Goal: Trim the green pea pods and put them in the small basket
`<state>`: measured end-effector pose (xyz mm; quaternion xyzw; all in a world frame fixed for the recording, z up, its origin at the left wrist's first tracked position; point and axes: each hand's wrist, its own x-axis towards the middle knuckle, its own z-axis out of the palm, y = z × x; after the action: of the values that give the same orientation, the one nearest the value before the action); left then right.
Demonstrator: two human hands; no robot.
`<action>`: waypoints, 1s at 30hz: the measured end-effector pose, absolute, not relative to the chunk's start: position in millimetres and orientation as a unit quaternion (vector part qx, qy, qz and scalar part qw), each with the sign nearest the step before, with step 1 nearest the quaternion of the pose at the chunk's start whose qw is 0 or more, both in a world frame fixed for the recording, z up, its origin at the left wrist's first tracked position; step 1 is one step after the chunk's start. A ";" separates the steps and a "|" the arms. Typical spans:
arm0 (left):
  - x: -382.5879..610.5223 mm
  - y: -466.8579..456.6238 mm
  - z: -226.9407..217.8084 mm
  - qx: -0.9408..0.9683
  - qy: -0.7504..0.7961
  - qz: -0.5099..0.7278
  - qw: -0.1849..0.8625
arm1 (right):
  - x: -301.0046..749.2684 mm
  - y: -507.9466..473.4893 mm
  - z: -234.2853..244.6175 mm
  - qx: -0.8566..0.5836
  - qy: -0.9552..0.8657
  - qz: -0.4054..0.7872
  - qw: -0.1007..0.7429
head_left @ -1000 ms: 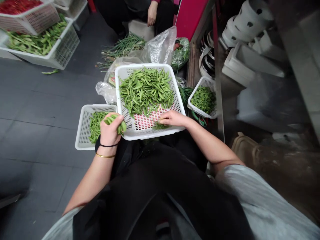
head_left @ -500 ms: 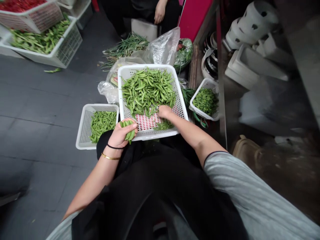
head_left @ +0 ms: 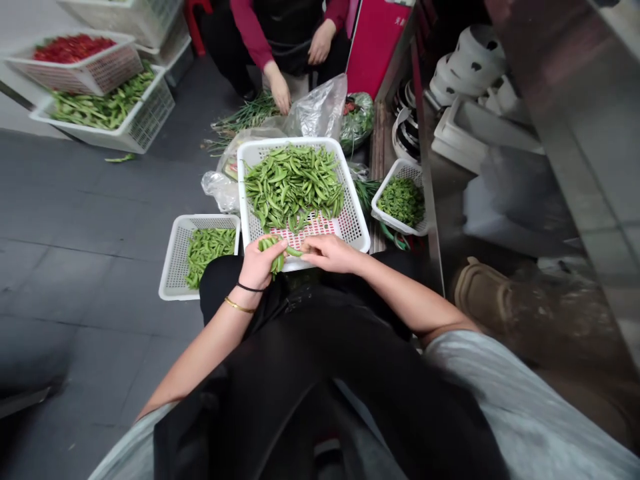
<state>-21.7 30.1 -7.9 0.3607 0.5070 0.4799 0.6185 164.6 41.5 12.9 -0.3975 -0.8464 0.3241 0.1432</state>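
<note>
Several green pea pods (head_left: 278,261) are bunched in my left hand (head_left: 257,265), which is closed around them at the near left edge of the white basket (head_left: 357,227). My right hand (head_left: 327,253) pinches the tip of one pod (head_left: 294,252) that reaches across from the left hand. A heap of pea pods (head_left: 295,183) fills the far part of this basket, which rests on my lap. Beside my left knee, a smaller white basket (head_left: 173,260) holds more pods (head_left: 213,248).
A basket of leafy greens (head_left: 400,200) stands at right near a metal edge. Across from me a person's hand (head_left: 280,93) touches green stalks (head_left: 250,113) beside plastic bags (head_left: 320,107). Stacked baskets with red peppers (head_left: 75,48) and greens (head_left: 105,103) stand at far left.
My right hand has come from inside the basket toward my left hand and now pinches a pod. The other person's hand has reached down to the stalks. The view has shifted slightly.
</note>
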 end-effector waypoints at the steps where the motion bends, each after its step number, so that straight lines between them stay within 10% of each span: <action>1: -22.7 29.1 -5.3 0.335 0.499 0.480 0.639 | 167.0 40.1 14.4 -0.382 -0.848 0.322 0.176; 12: -29.4 22.4 0.8 0.438 0.421 0.349 0.713 | 185.1 45.2 23.8 -0.314 -0.736 0.576 0.167; 17: -32.9 25.4 0.9 0.356 0.378 0.341 0.784 | 207.1 58.7 29.8 -0.451 -0.727 0.404 0.324; 22: -32.5 29.8 -3.7 0.381 0.366 0.307 0.792 | 180.3 44.0 36.5 -0.336 -0.902 0.194 0.191; 30: -31.3 20.2 20.0 0.758 0.398 0.294 0.425 | 164.6 37.4 17.0 -0.321 -0.781 0.490 0.214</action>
<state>-31.3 20.2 20.0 0.7580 0.3984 0.2937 0.4249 164.6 37.4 17.0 -0.3209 -0.7814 0.4903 0.2145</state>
